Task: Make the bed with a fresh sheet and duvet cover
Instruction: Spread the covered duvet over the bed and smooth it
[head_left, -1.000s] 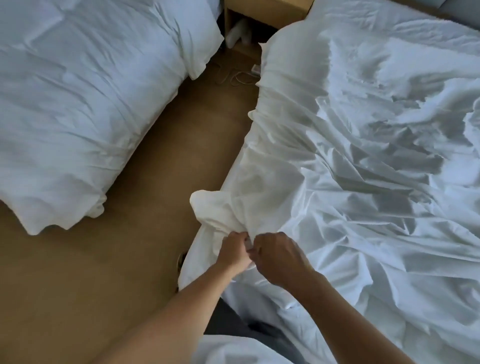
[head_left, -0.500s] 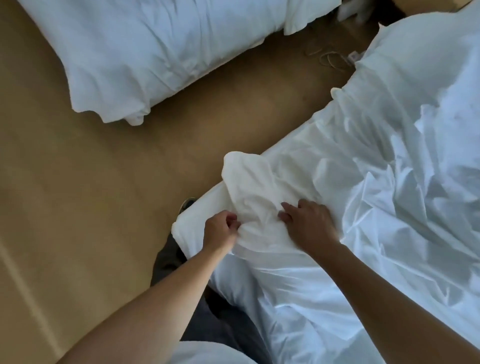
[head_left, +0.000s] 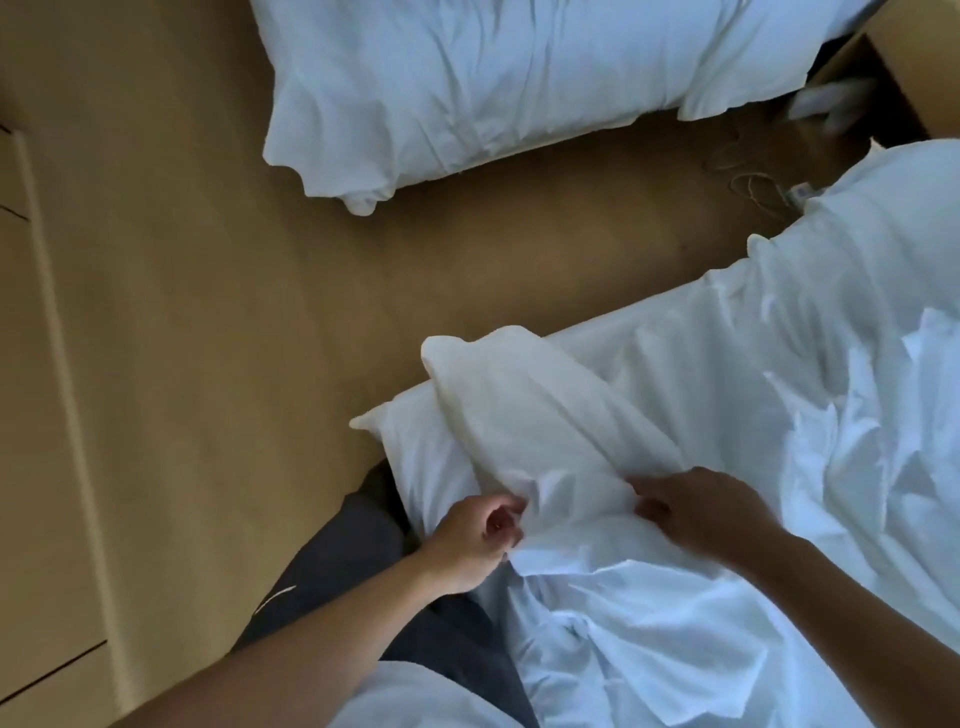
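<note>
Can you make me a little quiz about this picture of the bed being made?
1. True or false: the left hand and the right hand both grip the bunched white cloth.
2. Across the wooden floor from the hands lies: A) a red rug, B) white bedding, C) a chair.
3. Fill in: a thin, tangled ___ lies on the floor.
Key: 1 true; 2 B; 3 cable.
</note>
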